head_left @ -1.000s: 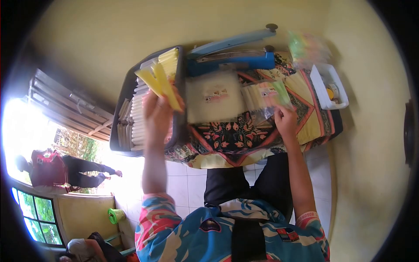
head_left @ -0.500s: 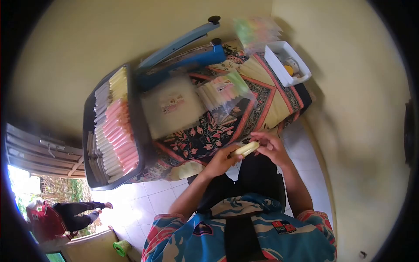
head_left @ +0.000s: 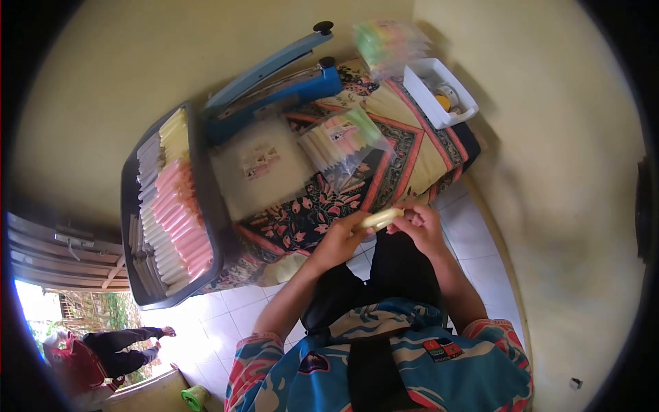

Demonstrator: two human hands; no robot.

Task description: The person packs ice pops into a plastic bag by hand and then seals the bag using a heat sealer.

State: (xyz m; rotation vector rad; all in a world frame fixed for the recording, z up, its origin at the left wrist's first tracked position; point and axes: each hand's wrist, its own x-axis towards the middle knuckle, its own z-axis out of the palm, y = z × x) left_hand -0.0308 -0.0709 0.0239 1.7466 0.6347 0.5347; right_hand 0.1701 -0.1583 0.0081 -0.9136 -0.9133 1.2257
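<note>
In front of my lap I hold a pale yellow stick in clear plastic wrap (head_left: pixel 379 220). My left hand (head_left: pixel 341 240) is closed round its left end. At the other end, the fingers of my right hand (head_left: pixel 422 228) pinch the wrapper's tip. To the left, a dark tray (head_left: pixel 218 233) holds rows of similar wrapped sticks in yellow, pink, white and grey. A clear labelled bag (head_left: pixel 347 141) with several coloured sticks inside lies on the patterned cloth. Beside it is a stack of clear, flat bags (head_left: pixel 257 182) with a printed label.
A blue bag sealer (head_left: pixel 274 103) with a raised arm stands along the wall. At the back right are a white bin (head_left: pixel 439 103) with small items and more filled bags (head_left: pixel 390 44). A person in red (head_left: pixel 82 360) is by the doorway at lower left.
My right fingers have gone from spread beside the stick to pinching its end. The stick has tilted a little flatter. The whole view has shifted slightly.
</note>
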